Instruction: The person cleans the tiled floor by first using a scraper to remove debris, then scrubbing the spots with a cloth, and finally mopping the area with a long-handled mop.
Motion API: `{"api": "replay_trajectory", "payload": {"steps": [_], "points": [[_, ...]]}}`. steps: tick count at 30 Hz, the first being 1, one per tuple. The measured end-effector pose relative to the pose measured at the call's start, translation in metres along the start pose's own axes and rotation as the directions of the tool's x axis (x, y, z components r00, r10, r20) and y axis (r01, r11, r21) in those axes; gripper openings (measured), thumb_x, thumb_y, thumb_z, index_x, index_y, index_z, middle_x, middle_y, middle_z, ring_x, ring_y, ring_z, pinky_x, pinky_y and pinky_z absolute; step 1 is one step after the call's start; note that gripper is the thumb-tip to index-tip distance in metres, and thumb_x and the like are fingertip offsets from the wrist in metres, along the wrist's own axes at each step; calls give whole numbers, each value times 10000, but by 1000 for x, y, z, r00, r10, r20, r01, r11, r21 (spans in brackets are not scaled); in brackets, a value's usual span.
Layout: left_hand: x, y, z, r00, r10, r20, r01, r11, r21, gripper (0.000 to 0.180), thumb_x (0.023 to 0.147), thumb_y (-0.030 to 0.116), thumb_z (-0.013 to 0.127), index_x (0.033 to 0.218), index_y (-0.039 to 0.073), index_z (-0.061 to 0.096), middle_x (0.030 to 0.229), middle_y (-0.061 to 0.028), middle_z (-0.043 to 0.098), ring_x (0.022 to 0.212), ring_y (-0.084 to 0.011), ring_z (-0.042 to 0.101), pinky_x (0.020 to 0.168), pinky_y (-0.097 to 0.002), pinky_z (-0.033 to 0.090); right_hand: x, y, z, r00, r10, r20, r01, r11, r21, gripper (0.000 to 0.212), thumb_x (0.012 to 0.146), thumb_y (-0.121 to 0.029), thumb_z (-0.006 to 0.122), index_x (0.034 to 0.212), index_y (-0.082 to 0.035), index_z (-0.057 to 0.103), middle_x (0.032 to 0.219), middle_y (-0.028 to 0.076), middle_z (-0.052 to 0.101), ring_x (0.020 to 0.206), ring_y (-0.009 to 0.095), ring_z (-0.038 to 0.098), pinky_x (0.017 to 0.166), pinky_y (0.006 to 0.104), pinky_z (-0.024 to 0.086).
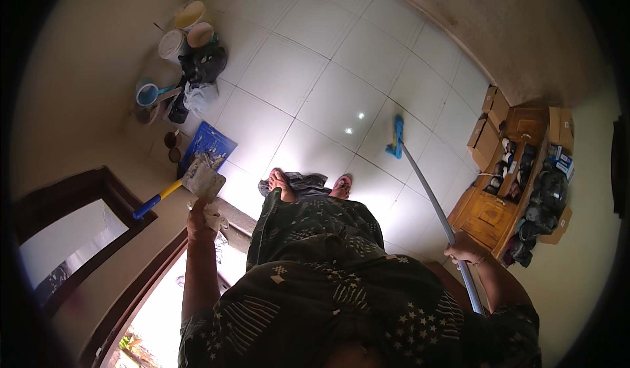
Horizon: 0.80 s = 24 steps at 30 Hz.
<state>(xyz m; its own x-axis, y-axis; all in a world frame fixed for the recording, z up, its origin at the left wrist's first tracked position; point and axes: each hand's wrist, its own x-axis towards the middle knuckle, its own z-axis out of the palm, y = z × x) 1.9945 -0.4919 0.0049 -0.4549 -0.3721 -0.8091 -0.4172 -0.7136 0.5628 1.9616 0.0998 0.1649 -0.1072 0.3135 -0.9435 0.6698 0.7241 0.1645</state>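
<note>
My right hand is wrapped round the long grey pole of a floor-cleaning tool. Its narrow blue head rests on the white tiles ahead of me to the right; whether it is a broom or a mop cannot be made out. Down at the left, my left hand is closed on a crumpled whitish cloth or paper. Just beyond it is a flat grey blade with a yellow and blue handle. A blue dustpan with pale debris lies partly behind that blade.
My bare feet are by a dark cloth on the floor. Buckets, a black bag and a blue dipper line the left wall. A wooden cabinet with shoes and cardboard boxes stands right. A doorway opens lower left.
</note>
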Motion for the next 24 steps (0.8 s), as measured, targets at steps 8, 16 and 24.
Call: {"api": "replay_trajectory", "payload": {"steps": [8,16,24], "points": [[15,32,-50,1000,-11,-1,11,991,-134,290,758,87,616,1030,59,521,802,-18,545,592,-118,546,461,-231,452,50,-97,71,840,-413,351,542,659,-522,138,673,-104,576,648,32,569,632,156,592,552,247,587,508,342,474],[4,54,-67,996,61,-58,-72,975,-211,234,757,89,615,977,63,538,771,-12,542,572,-121,540,470,-240,453,-6,-314,114,735,-292,612,593,715,-371,202,718,-86,547,875,21,479,593,94,524,473,171,551,405,316,487],[3,54,-114,988,24,-154,-70,952,-298,211,741,99,614,940,73,547,753,-12,540,601,-127,535,509,-252,451,3,-333,4,890,-450,-75,370,808,-458,167,718,14,533,837,98,450,584,125,505,433,178,518,369,312,454]]}}
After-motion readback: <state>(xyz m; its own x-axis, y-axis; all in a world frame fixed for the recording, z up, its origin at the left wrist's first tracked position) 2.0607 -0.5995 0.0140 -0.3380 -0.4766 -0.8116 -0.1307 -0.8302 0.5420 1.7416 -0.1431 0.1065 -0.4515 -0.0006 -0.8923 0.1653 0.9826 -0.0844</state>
